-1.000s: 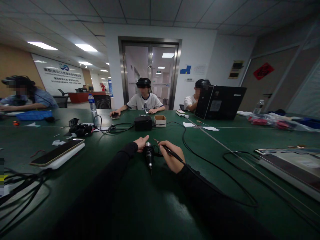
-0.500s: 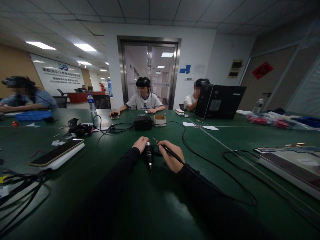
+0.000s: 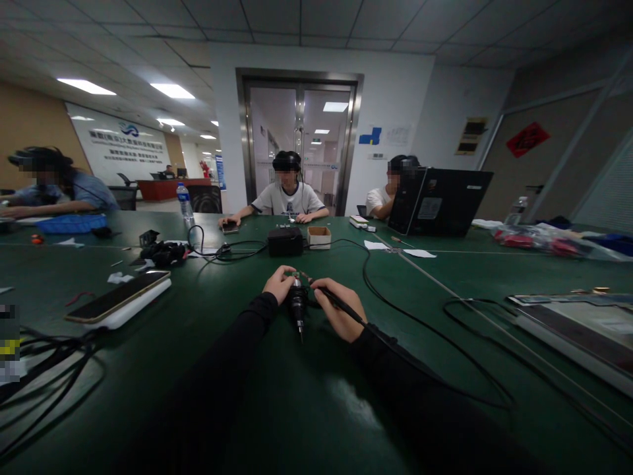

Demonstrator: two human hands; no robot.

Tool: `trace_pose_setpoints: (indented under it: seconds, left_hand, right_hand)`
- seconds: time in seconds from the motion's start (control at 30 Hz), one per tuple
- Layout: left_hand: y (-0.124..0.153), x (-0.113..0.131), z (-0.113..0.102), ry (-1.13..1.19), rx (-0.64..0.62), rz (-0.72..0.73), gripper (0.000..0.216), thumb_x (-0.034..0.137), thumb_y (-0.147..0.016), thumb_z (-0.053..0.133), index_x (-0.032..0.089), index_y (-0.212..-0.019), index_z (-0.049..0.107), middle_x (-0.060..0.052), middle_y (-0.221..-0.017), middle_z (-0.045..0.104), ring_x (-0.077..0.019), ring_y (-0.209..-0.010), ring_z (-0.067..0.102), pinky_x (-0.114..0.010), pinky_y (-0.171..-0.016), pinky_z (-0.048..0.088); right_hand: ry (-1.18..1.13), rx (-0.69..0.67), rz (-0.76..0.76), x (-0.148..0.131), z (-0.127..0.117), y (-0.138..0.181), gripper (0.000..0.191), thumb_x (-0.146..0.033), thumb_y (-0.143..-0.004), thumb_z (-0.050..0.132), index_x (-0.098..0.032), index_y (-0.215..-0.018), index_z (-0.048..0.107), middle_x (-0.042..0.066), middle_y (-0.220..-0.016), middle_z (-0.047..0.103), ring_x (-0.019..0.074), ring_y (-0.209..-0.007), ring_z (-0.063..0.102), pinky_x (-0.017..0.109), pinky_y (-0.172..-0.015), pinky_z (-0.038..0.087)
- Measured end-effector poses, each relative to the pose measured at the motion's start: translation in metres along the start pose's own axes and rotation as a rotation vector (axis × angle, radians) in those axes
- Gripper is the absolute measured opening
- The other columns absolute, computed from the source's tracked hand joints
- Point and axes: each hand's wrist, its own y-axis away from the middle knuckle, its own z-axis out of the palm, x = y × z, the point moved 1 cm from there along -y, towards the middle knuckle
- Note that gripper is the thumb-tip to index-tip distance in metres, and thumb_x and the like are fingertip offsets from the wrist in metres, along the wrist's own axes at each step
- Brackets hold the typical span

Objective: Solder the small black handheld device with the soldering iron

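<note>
In the head view my right hand (image 3: 340, 307) grips a slim black soldering iron (image 3: 343, 305) like a pen. Its thin tip points left, close to my left fingertips, and its cord runs back over my right sleeve. My left hand (image 3: 279, 284) is closed in a pinch around something small at its fingertips, too small to make out. Between the hands lies a black pointed tool (image 3: 298, 307) with black cord wound around it and its metal tip toward me. My left fingers are at its far end; whether they touch it I cannot tell.
Beyond my hands stand a black box (image 3: 285, 242) with cords and a small open cardboard box (image 3: 319, 238). A phone (image 3: 119, 295) on a white block lies left, near loose cables (image 3: 54, 359). A flat panel (image 3: 578, 330) is at right. Co-workers sit across the table.
The soldering iron's tip has come nearer to my left fingertips. My left fingers have shifted slightly, with the index finger raised more. The whole view has turned a little to the left.
</note>
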Motion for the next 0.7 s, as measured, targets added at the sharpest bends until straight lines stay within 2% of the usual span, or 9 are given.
trace_pose_setpoints:
  seconds: [0.2,0.7]
  left_hand:
    - [0.003,0.0023,-0.0008,-0.002,0.035,0.032,0.023,0.019,-0.073,0.06,0.02,-0.095,0.063,0.004,-0.062,0.057,-0.0138,-0.064,0.057,-0.026,-0.069,0.045]
    - [0.0084,0.0087,-0.002,-0.022,0.006,0.069,0.021,0.022,-0.074,0.059,0.023,-0.095,0.059,0.003,-0.074,0.062,-0.0151,-0.075,0.06,-0.03,-0.083,0.045]
  right_hand:
    - [-0.01,-0.053,-0.005,-0.0012,0.001,-0.0004,0.017,-0.026,-0.091,0.048,-0.024,-0.098,0.063,0.001,-0.096,0.07,0.0164,-0.086,0.065,0.026,-0.076,0.046]
    - [-0.02,-0.075,0.007,-0.0015,0.0024,-0.0001,0.018,-0.025,-0.092,0.048,-0.024,-0.1,0.064,0.001,-0.096,0.07,0.016,-0.087,0.064,0.026,-0.078,0.047]
